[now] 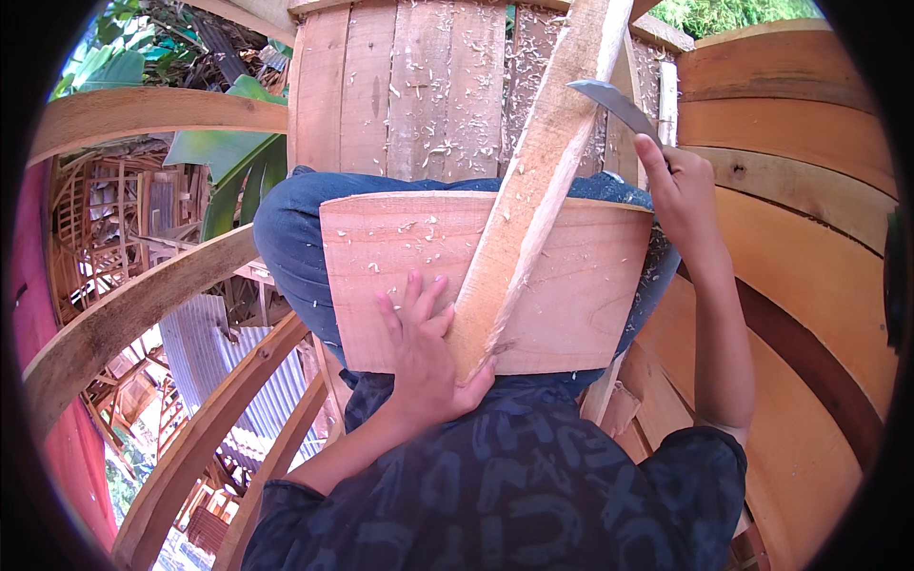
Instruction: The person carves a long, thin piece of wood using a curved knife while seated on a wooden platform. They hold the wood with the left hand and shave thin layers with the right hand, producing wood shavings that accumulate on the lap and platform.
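A long, narrow wooden plank [538, 181] slants from my lap up past the far edge of the wooden boards ahead. Its right edge looks pale and freshly cut. Near its lower end, my left hand [427, 347] grips it, with the fingers along the left side and the thumb around the bottom. My right hand [684, 190] is closed on the handle of a curved knife [614, 103], thumb laid along it toward the blade. The blade's tip points left, over the plank's upper part. The handle is mostly hidden in my fist. Beneath the plank, a wide flat board [400, 247] lies across my thighs.
Pale shavings [443, 147] are scattered over the plank floor [362, 86] in front of me. A wall of orange-brown boards [790, 190] rises close on the right. Curved wooden rails [143, 305] run along the left, with corrugated metal sheets [205, 343] and green leaves [228, 157] beyond.
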### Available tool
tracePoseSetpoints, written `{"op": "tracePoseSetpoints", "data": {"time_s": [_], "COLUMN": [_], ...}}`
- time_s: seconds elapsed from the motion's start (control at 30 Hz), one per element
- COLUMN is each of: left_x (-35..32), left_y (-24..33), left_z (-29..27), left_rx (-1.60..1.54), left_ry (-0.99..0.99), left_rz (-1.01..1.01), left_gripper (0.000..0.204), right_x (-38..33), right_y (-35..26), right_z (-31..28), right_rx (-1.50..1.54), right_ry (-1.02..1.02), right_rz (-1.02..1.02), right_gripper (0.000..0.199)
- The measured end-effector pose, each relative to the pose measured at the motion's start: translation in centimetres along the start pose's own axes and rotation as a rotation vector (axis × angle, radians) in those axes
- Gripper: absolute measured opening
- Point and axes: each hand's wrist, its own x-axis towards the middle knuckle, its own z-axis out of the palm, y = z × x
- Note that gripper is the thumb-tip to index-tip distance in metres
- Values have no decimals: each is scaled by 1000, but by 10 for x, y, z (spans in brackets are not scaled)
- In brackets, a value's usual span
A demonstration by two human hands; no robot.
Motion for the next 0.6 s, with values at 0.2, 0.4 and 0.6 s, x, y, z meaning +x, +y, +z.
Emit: {"op": "tracePoseSetpoints", "data": {"time_s": [0.2,0.4,0.6], "left_x": [6,11,-4], "left_y": [14,42,55], "left_z": [-15,-21,-15], "left_rx": [106,349,344], "left_ry": [-10,-27,26], "left_rz": [-104,-183,-298], "left_gripper": [73,73,68], "right_x": [6,0,-7], "right_y": [14,4,1], "right_z": [8,10,2], "right_rx": [75,56,47], "right_ry": [103,-80,-172], "right_rz": [100,84,-57], "right_gripper": [64,57,54]}}
